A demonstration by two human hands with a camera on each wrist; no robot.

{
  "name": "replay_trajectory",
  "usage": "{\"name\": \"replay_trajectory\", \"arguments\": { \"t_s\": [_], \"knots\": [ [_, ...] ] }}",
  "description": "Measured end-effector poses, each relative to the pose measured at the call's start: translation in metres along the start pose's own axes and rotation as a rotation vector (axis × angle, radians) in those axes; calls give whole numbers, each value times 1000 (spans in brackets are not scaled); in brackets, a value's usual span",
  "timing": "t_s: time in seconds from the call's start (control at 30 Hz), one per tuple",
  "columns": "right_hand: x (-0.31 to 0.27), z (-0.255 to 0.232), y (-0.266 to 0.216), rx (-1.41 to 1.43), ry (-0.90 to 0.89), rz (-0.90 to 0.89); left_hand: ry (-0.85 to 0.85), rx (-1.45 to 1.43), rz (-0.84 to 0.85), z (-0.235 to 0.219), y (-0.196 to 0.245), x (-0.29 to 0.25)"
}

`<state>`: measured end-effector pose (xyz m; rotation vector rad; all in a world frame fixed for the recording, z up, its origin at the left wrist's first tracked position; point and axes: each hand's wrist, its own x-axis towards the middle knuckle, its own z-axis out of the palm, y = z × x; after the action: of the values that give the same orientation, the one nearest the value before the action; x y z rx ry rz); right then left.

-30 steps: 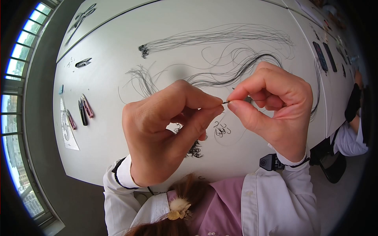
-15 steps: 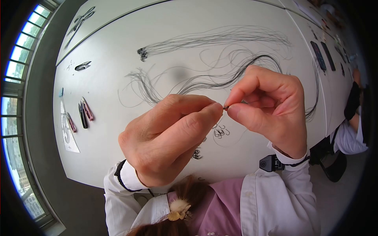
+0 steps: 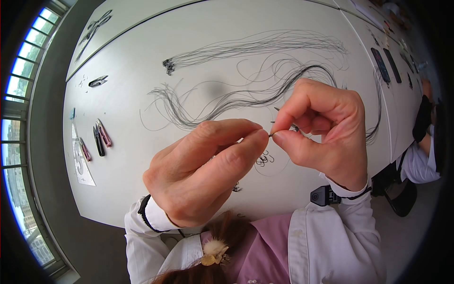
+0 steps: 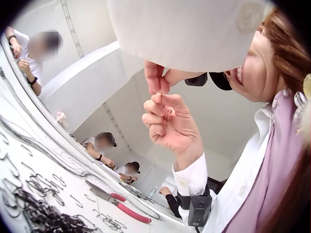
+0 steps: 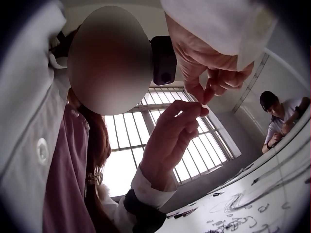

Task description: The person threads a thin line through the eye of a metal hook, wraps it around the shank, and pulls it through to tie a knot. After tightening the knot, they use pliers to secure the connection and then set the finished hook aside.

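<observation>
White surface point(image 3: 113, 194): smooth and plain, lying below both hands; its paleness likely helps thin dark things stand out.
Small dark piece point(image 3: 271, 135): held up off the surface, in the narrow gap between the two hands; mostly covered, so its full shape cannot be told.
Left hand point(image 3: 203, 170): fingers pinching the piece from the left, thumb against forefinger.
Right hand point(image 3: 328, 130): forefinger and thumb pinching it from the right, the other fingers curled toward the palm.
Two-sided hold: so slight a thing probably leaves room only for fingertips, and a pinch from each side should steady it.
Straight strands point(image 3: 265, 46): far side, fine and hair-like, stretched left to right, perhaps to avoid tangles; a dark knotty clump marks their left end.
Wavy strands point(image 3: 222, 105): nearer, denser, bending in loose curves, with stray loops and a spread-out left end.
Hooks point(image 3: 265, 158): thin, black, bent, scattered on the near part beside a tangled black heap point(image 4: 46, 213).
Pliers point(image 4: 104, 193): tapered metal nose, smooth red handles, lying near the hooks.
Black snips point(image 3: 99, 139) and pink snips point(image 3: 103, 134): side by side at the left, near a flat triangle ruler point(image 3: 81, 163), perhaps set aside for elbow room.
</observation>
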<state>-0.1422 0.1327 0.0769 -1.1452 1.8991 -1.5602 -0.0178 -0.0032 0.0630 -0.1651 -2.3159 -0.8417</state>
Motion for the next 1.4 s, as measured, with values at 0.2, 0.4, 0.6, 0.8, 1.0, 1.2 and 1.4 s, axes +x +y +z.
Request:
{"name": "replay_trajectory", "arguments": {
  "t_s": [0.2, 0.4, 0.6, 0.8, 1.0, 1.2, 1.4],
  "knots": [
    [0, -1, 3, -82, -11, -67, -13, 22, -1, -1, 1, 0],
    [0, -1, 3, -79, -11, -76, -19, 12, -12, -1, 2, 0],
    [-1, -2, 3, -93, -23, -97, -14, -9, -19, 0, 0, -1],
    [-1, -1, 3, -112, -23, -111, 1, -120, -68, 3, -4, 0],
    [-2, 0, 3, -81, -26, -52, -34, -262, -277, 2, -1, 1],
    [-2, 1, 1, -76, -22, -42, -30, -408, -332, 1, -3, 2],
    [-1, 1, 0, -55, -28, -35, -35, -583, -529, -1, 1, 2]
  ]
}}
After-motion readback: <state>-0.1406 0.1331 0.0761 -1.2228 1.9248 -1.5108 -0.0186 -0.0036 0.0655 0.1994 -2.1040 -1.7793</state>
